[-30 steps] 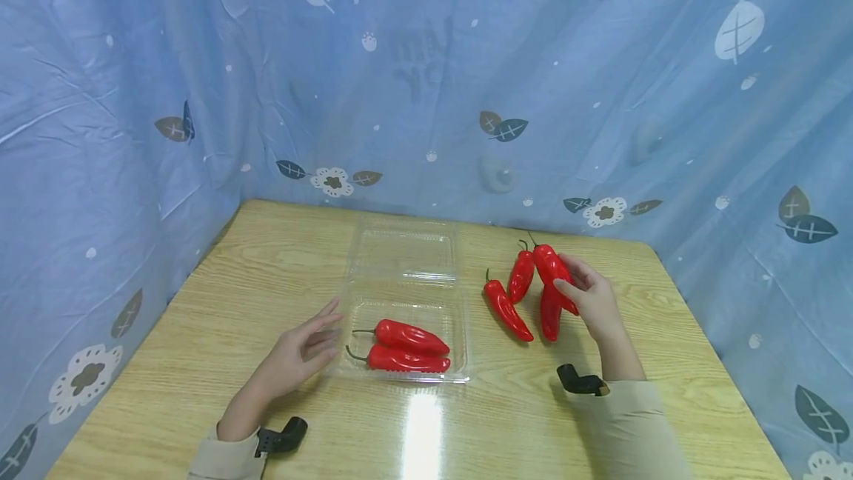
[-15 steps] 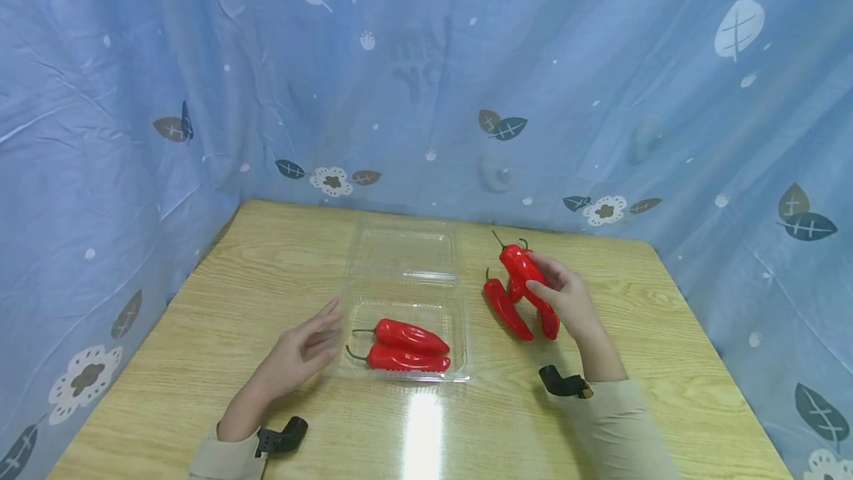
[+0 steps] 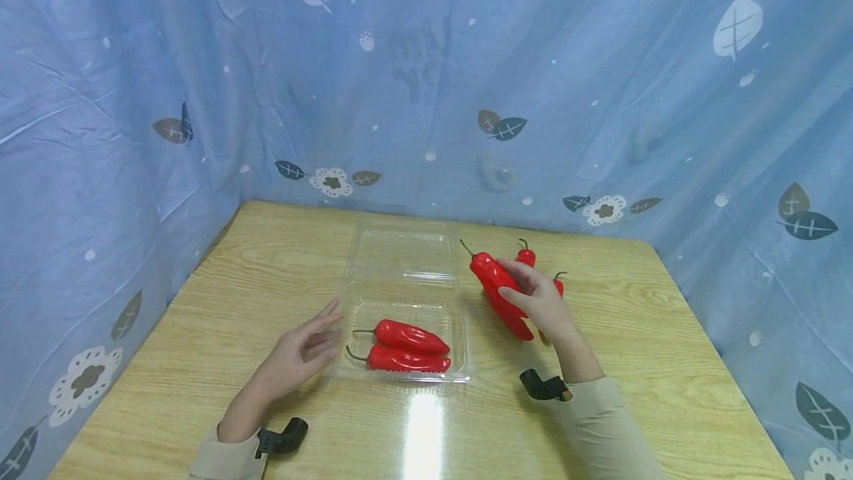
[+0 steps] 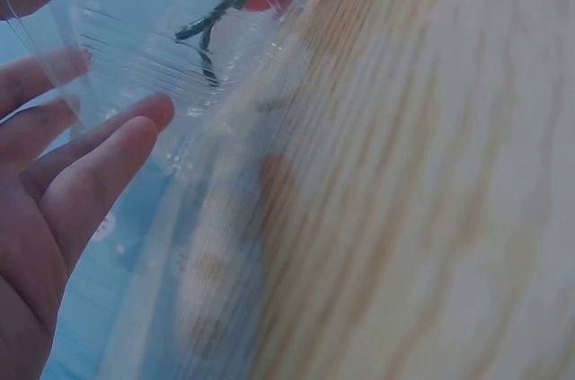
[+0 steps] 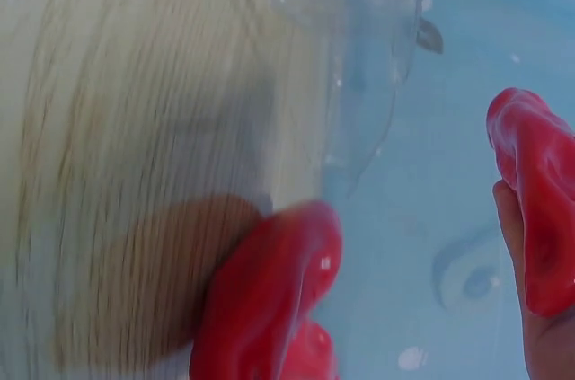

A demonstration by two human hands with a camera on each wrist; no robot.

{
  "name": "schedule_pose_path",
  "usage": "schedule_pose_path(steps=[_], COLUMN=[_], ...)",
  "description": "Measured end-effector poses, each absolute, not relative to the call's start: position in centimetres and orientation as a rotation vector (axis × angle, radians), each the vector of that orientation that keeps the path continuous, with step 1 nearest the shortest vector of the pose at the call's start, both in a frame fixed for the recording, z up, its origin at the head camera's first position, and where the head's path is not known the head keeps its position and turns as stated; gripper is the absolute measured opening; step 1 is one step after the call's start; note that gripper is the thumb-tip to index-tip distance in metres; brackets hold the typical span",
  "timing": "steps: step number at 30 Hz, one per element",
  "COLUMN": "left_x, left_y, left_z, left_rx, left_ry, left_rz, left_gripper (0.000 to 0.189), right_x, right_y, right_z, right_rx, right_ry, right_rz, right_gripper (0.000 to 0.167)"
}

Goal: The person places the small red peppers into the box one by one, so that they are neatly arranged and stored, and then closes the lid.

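Change noted: the held pepper (image 3: 493, 280), over the right side of the loose group a second ago, has travelled left and now stands near the right edge of the clear container (image 3: 461, 376), outside it.

My right grip (image 3: 536, 302) is grasping that pepper by its body, thumb on one side and fingers on the other, green stem pointing away to the left. The right wrist view confirms the hold.

With the shift, the right-hand loose pepper (image 3: 558, 287) shows its stem again beside the hand. The rear loose pepper (image 3: 526, 256) is partly hidden by the fingers. The left-hand loose pepper (image 3: 526, 333) lies mostly covered by the held one; whether the two touch, I cannot tell.

No change found on the other side. The upper packed pepper (image 3: 413, 337) and lower packed pepper (image 3: 409, 361) lie side by side in the near tray, with the lid (image 3: 400, 224) folded back on the counter (image 3: 280, 258). My left grip (image 3: 300, 354) is released, fingers extended at the container's left edge; contact is unclear.

My judgement: the carry is under way, and this pepper is not yet placed.
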State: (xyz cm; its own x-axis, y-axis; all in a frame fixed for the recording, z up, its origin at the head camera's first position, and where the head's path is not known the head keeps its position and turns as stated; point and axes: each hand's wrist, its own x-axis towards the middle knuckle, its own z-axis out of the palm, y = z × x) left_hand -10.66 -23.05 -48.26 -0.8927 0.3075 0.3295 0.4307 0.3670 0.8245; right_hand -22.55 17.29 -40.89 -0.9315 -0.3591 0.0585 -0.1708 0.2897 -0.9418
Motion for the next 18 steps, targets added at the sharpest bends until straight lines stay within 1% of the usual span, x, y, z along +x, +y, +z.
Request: schedule_pose_path(steps=[2,10,18], left_x=[-10.7,-10.6,-10.6], left_y=[-23.1,-23.1,-23.0], left_z=[-48.3,-48.3,-48.2], left_rx=[-0.677,-0.671,-0.664], left_ry=[-2.498,-2.5,-2.499], left_rz=[-1.567,-1.577,-1.559], left_gripper=[0.05,0.05,0.05], right_x=[-22.6,-22.4,-22.3], right_y=[16.8,14.8,12.8], right_z=[-41.0,-41.4,-41.6], right_rx=[-0.505,-0.685,-0.668], right_ry=[2.398,2.393,2.31], right_rz=[-1.69,-1.646,-1.65], right_gripper=[0.051,0.05,0.049])
